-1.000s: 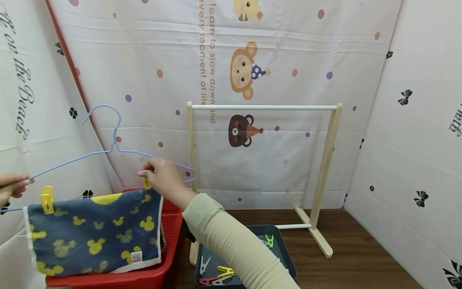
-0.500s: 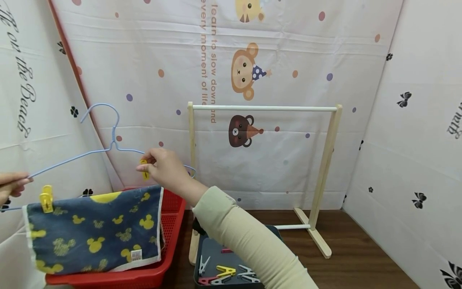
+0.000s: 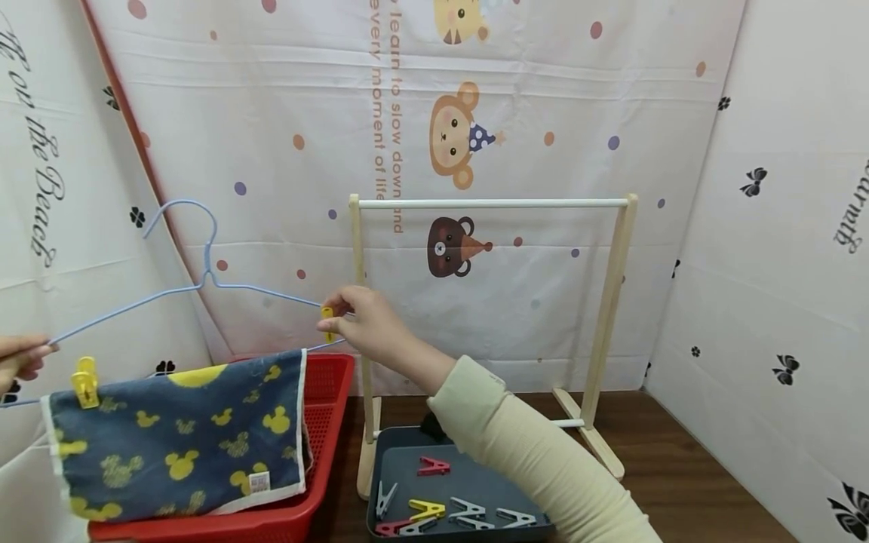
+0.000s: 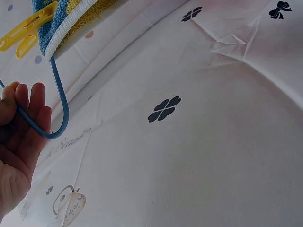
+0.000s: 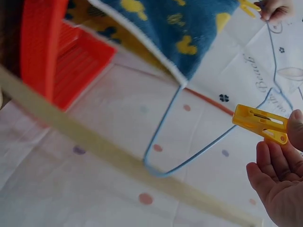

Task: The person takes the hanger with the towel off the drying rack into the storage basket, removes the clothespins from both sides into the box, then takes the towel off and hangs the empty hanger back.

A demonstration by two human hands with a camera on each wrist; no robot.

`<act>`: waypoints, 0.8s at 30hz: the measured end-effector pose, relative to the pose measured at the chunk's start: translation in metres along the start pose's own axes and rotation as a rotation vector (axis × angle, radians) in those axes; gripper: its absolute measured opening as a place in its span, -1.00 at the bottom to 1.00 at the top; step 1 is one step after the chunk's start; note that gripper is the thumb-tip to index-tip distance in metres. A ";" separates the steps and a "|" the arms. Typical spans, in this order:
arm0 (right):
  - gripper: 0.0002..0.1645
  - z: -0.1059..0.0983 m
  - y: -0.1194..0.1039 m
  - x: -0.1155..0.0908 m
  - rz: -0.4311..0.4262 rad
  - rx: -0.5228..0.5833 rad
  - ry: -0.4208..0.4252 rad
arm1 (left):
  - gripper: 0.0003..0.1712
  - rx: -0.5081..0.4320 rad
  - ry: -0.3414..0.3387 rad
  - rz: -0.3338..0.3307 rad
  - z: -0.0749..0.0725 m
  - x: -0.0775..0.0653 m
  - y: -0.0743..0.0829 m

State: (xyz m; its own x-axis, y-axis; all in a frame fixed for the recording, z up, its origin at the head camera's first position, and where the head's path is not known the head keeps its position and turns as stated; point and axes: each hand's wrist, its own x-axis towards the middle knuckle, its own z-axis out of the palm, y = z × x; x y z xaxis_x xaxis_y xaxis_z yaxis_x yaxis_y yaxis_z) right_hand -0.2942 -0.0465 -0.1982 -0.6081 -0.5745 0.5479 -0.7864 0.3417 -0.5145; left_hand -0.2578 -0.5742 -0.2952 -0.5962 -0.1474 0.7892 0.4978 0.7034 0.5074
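Observation:
My left hand (image 3: 23,358) grips the left end of a light blue wire clothes hanger (image 3: 207,260). Draped over the hanger's bottom bar is a navy towel (image 3: 204,437) with yellow mouse-head shapes. One yellow clothespin (image 3: 85,383) clips the towel's upper left corner. With thumb and fingers, my right hand (image 3: 376,324) pinches another yellow clothespin (image 3: 329,326), away from the towel and close to the hanger's right end. That held clothespin (image 5: 260,124) shows clearly in the right wrist view. The towel's upper right corner bears no clothespin.
A red basket (image 3: 330,422) stands below and behind the towel. Right of it, a dark tray (image 3: 400,452) holds several loose clothespins (image 3: 425,510). Behind the tray rises a wooden rack (image 3: 611,317) with a white top bar (image 3: 489,204). Printed cloth hangs around the table.
My right hand has moved up from the towel's upper right corner, then rightward, with the clothespin still pinched. My left hand has stayed nearly in place.

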 end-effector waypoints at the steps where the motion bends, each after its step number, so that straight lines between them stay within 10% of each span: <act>1: -0.76 -0.002 0.004 -0.003 0.005 -0.001 0.002 | -0.51 -0.008 -0.002 0.003 0.000 0.000 0.000; 12: -0.78 -0.019 0.050 -0.038 0.022 -0.081 0.017 | -0.53 0.042 0.012 0.041 0.000 -0.002 0.008; 24: -0.68 -0.014 0.098 -0.091 0.175 -0.182 -0.196 | -0.57 0.023 0.010 0.023 -0.005 -0.002 0.000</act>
State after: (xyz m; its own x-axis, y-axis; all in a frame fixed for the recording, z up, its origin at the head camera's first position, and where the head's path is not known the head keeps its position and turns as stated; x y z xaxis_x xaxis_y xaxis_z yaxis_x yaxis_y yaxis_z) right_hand -0.3177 0.0492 -0.2893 -0.7170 -0.6216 0.3154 -0.6892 0.5648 -0.4538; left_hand -0.2528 -0.5772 -0.2952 -0.5784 -0.1380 0.8040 0.4966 0.7223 0.4813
